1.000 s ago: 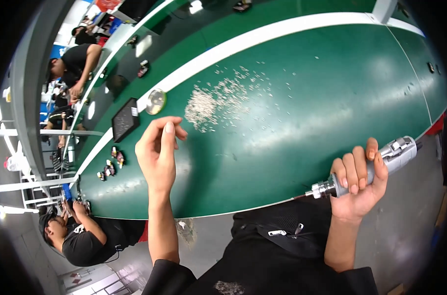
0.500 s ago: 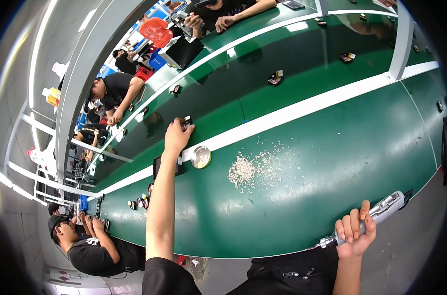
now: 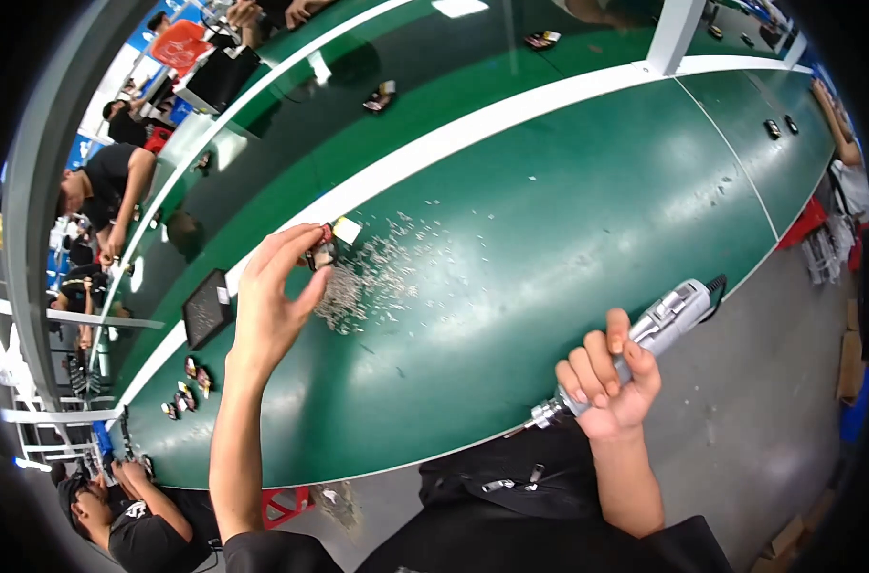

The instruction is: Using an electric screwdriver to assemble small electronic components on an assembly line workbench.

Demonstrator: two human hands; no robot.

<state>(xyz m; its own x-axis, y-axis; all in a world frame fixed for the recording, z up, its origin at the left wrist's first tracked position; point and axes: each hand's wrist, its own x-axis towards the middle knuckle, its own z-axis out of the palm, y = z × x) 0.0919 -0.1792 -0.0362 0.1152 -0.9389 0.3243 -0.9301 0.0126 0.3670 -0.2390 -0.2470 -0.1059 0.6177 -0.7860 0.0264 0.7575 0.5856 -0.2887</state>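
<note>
One tool, one small part, one heap of screws.
On the tabletop [image 3: 568, 220]: one electric screwdriver [image 3: 645, 339], one small part [image 3: 322, 254], one scattered screw pile [image 3: 377, 277], one black tray [image 3: 206, 307].

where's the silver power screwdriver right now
In the head view the silver power screwdriver is low on the right, gripped in the right hand just off the near edge of the green table, apart from the scattered screws.

Factory assembly line: long green workbench [image 3: 568, 220], seated workers [image 3: 100, 191] alongside.
</note>
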